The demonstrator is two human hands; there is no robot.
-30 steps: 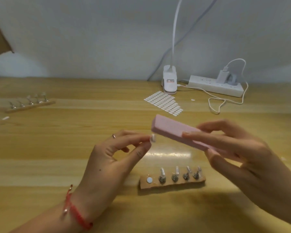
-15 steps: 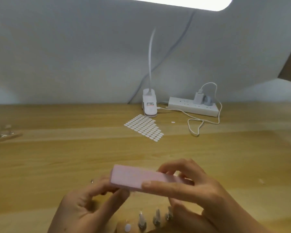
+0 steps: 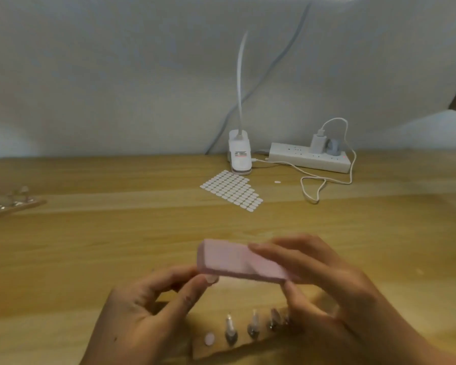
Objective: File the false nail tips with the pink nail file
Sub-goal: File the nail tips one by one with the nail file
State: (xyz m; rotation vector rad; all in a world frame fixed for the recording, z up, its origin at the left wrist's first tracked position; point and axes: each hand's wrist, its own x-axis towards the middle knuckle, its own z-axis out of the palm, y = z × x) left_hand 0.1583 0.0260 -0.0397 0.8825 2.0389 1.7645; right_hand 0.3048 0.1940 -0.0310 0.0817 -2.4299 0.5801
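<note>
In the head view, the filing step itself is under way: the person is bringing the pink rectangular foam nail file [image 3: 237, 260] down onto a small pale false nail tip [image 3: 211, 279], which is showing only as a blur at the fingertips. The left hand [image 3: 142, 306] is curling its thumb and forefinger together and pinching that tip from below, with the tip lying just under the file's left end; whether the two are touching I cannot tell. The right hand [image 3: 327, 291] is gripping the file's right half, fingers lying along the top and thumb pressing up from beneath, and is holding the block above the light wooden table [image 3: 116, 233]. Just beneath both hands, a small wooden holder strip [image 3: 219, 350] is carrying a row of metal stands, some with tips on them, and one round pad at its left end is sitting bare. By my judgement, the next move is calling for short, light strokes of the file across the tip's edge, while the left pinch is holding firm enough that the tip is not slipping or flicking away.
</note>
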